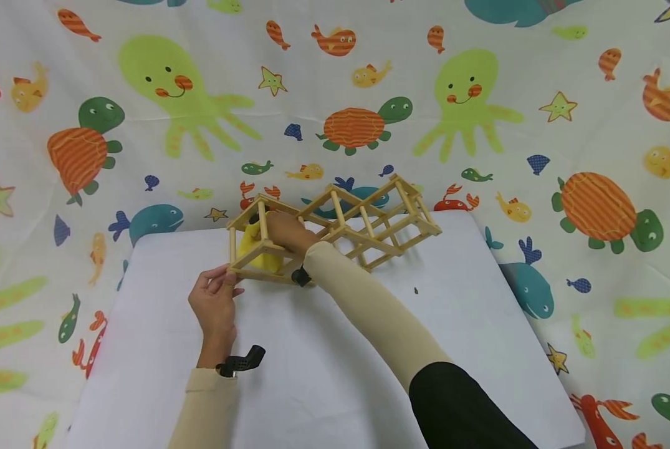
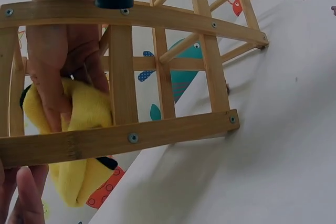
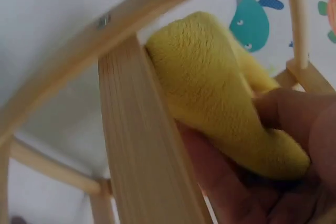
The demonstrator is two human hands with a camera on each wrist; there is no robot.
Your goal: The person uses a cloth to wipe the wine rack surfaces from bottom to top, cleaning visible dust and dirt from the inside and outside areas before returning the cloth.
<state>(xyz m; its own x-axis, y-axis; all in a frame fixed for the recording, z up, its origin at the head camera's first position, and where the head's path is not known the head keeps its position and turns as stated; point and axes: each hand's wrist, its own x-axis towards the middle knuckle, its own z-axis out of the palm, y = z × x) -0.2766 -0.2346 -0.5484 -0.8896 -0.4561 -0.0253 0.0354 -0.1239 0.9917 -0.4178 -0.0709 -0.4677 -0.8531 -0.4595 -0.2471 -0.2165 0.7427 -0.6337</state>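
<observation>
A wooden lattice rack (image 1: pixel 339 209) with slats and round dowels stands at the back of the white table. My right hand (image 1: pixel 290 234) reaches inside its left section and holds a yellow cloth (image 1: pixel 266 260) with a dark edging. In the right wrist view, the fingers and thumb pinch the folded cloth (image 3: pixel 199 72) beside a flat slat (image 3: pixel 142 129). Part of the cloth (image 2: pixel 79 182) hangs below a lower rail in the left wrist view. My left hand (image 1: pixel 214 308) grips the rack's near left corner, thumb and fingertips around the wood.
The white tabletop (image 1: pixel 323 380) extends in front of the rack. A small dark speck (image 1: pixel 416 290) lies right of the right forearm. A sea-creature printed curtain (image 1: pixel 335 68) hangs close behind the rack and around the table.
</observation>
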